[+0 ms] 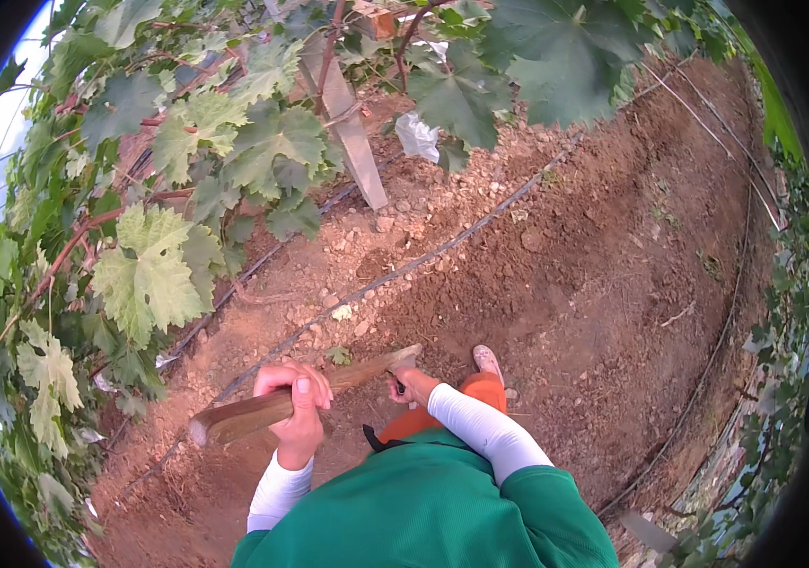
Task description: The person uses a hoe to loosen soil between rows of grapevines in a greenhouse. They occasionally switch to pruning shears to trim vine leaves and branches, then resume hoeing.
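Observation:
My left hand (pixel 297 405) is wrapped round a thick wooden handle (pixel 352 375), close to its wide, pale-ended butt. The handle slants across in front of my body, up to the right, and narrows toward its far end. A greyish piece shows at that end, too small to name. Just below it is my right hand (pixel 411 385), its fingers curled in beside a small dark thing. Whether that hand also grips the wood, I cannot tell. White sleeves cover both forearms.
Grapevine leaves (pixel 154 270) crowd the left side and hang over the top. A slanted post (pixel 352 137) stands in the soil near a white scrap (pixel 417 136). A dark hose (pixel 423 257) crosses the ground diagonally. My shoe (pixel 488 362) rests on bare earth (pixel 594 293).

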`<state>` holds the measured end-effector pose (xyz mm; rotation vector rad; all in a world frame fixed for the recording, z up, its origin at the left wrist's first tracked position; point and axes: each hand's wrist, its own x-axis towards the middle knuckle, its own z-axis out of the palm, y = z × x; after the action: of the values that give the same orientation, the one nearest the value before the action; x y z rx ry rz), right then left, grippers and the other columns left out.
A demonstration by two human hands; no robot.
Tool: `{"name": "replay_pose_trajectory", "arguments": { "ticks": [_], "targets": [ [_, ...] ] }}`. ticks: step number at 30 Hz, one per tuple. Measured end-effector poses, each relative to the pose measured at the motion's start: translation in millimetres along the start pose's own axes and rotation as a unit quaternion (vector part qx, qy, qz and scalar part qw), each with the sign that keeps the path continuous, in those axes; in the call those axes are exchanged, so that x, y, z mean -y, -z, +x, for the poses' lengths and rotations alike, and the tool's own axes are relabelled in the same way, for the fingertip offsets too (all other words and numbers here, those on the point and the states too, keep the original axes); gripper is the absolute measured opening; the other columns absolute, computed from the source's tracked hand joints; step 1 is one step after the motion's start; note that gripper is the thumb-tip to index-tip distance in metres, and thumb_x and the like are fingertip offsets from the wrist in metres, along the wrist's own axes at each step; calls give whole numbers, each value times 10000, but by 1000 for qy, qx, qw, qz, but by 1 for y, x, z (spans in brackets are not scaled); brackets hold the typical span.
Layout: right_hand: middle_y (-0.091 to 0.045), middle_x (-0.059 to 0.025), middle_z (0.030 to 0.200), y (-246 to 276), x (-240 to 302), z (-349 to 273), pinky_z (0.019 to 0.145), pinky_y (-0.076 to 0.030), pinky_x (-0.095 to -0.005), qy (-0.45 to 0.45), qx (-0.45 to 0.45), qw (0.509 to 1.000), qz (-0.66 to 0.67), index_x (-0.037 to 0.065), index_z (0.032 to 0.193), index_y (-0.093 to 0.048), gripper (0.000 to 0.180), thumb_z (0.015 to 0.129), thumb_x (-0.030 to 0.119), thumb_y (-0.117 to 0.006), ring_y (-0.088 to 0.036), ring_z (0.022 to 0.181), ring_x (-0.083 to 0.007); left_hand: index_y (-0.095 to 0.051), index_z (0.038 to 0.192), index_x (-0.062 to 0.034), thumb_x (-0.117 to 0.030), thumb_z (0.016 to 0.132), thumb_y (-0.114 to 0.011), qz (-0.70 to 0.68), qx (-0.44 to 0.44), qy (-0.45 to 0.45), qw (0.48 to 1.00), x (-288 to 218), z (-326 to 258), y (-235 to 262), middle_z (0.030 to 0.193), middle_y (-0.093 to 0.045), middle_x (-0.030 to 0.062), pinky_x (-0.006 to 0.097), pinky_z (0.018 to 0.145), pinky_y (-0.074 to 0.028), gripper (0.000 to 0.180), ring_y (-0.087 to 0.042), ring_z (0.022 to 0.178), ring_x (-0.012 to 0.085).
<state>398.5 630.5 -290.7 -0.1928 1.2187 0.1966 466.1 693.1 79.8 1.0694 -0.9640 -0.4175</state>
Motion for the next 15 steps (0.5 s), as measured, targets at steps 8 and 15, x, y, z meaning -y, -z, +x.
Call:
{"name": "replay_pose_trajectory", "arguments": {
  "ticks": [8, 15],
  "targets": [
    [-497, -72, 738, 12, 0, -23, 509, -484, -372, -54, 95, 927, 359, 68, 903, -513, 242, 916, 305, -464, -491, 626, -204, -449, 782, -35, -188, 892, -636, -84, 335, -26, 938, -19, 15, -66, 495, -457, 25, 308, 393, -449, 266, -470, 393, 150],
    [-501, -54, 843, 74, 30, -51, 593, -503, -390, 44, 129, 889, 437, 104, 895, -503, 303, 717, 211, -723, -509, 763, -211, -538, 770, 38, -94, 780, -753, -287, 548, 1, 786, -9, 42, -127, 556, -502, 75, 340, 404, -421, 253, -514, 435, 222]
  ]
}}
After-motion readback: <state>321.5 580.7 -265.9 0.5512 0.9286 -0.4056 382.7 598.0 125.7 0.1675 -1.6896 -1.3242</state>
